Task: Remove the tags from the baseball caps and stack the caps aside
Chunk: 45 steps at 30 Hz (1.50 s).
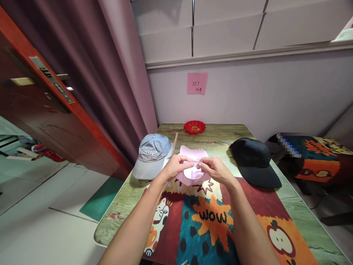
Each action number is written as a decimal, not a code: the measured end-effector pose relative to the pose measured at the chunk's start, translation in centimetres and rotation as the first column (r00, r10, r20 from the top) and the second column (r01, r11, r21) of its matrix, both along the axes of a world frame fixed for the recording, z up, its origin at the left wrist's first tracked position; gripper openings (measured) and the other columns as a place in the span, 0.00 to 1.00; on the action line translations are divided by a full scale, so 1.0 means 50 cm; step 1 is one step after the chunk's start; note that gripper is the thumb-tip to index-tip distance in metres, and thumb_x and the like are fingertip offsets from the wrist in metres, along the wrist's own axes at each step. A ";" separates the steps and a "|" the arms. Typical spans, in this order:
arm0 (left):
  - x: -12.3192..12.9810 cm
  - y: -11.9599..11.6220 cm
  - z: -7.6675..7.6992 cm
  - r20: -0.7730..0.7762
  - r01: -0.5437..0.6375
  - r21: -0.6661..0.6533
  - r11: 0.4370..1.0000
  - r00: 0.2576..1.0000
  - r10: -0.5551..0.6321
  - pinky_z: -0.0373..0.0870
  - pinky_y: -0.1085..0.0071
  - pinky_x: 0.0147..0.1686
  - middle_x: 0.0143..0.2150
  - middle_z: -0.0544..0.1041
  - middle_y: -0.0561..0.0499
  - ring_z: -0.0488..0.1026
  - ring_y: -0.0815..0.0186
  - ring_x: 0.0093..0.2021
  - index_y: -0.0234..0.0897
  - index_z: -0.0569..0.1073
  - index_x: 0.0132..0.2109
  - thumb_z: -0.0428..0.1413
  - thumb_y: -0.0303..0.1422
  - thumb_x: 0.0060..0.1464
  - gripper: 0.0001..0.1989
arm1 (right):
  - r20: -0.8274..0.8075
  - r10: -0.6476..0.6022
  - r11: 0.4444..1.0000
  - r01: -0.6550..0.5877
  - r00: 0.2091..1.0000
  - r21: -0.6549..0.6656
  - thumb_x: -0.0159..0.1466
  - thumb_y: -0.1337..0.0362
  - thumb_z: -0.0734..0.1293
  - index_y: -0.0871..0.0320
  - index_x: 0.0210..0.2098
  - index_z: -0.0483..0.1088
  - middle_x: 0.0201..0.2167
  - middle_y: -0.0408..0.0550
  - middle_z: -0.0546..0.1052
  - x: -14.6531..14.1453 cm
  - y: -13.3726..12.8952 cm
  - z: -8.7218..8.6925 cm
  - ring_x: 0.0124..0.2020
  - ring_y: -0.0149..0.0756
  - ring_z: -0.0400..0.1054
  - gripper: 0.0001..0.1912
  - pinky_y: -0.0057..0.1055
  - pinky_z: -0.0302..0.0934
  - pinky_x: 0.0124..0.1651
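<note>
A pale pink cap [189, 152] is between my two hands at the middle of the table, its hollow inside partly showing. My left hand [176, 166] pinches the cap's near band from the left, thumb and fingertips together. From the right, my right hand [213, 168] pinches the same band, its fingertips close to those of the left. What exactly lies under the fingertips is too small to make out. A faded blue-grey cap [154, 149] with white lettering sits left of my left hand. To the right rests a black cap [251, 157], brim toward me.
A red scalloped dish [194, 127] stands at the table's back edge. A colourful printed mat [190, 224] covers the front of the wood-patterned table [116, 217]. A pink note [197, 83] is on the wall. On the left are a curtain [121, 73] and a door [55, 110].
</note>
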<state>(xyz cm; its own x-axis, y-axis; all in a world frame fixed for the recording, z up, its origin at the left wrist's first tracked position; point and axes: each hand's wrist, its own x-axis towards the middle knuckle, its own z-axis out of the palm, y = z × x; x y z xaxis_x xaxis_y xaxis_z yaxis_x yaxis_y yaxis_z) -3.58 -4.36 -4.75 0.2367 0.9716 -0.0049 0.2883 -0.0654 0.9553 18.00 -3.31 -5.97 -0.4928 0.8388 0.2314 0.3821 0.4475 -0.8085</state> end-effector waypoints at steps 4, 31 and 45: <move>-0.004 0.012 -0.012 -0.026 -0.020 0.010 1.000 0.999 0.020 0.59 0.75 0.25 0.27 0.72 0.52 0.64 0.70 0.26 0.33 0.78 0.29 0.64 0.42 0.47 0.14 | 0.020 0.020 1.000 -0.020 1.000 0.005 0.69 0.56 0.62 0.58 0.29 0.76 0.22 0.42 0.75 0.009 0.010 -0.012 0.23 0.31 0.63 0.18 0.26 0.54 0.28; -0.079 0.034 0.018 -0.155 0.098 0.078 0.992 0.984 -0.085 0.68 0.72 0.34 0.36 0.78 0.49 0.72 0.65 0.34 0.33 0.80 0.42 0.56 0.43 0.58 0.17 | 0.106 -0.088 0.995 0.083 0.990 0.051 0.69 0.50 0.62 0.55 0.41 0.78 0.31 0.47 0.81 -0.003 0.013 0.001 0.31 0.37 0.73 0.19 0.30 0.62 0.35; -0.154 0.053 -0.032 -0.665 0.415 0.346 0.841 0.741 -0.092 0.57 0.51 0.69 0.71 0.62 0.44 0.58 0.56 0.70 0.43 0.68 0.64 0.50 0.15 0.47 0.37 | 0.403 -0.141 0.938 -0.009 0.904 0.347 0.58 0.72 0.66 0.47 0.65 0.66 0.66 0.54 0.67 0.124 0.076 -0.132 0.62 0.51 0.65 0.35 0.53 0.60 0.62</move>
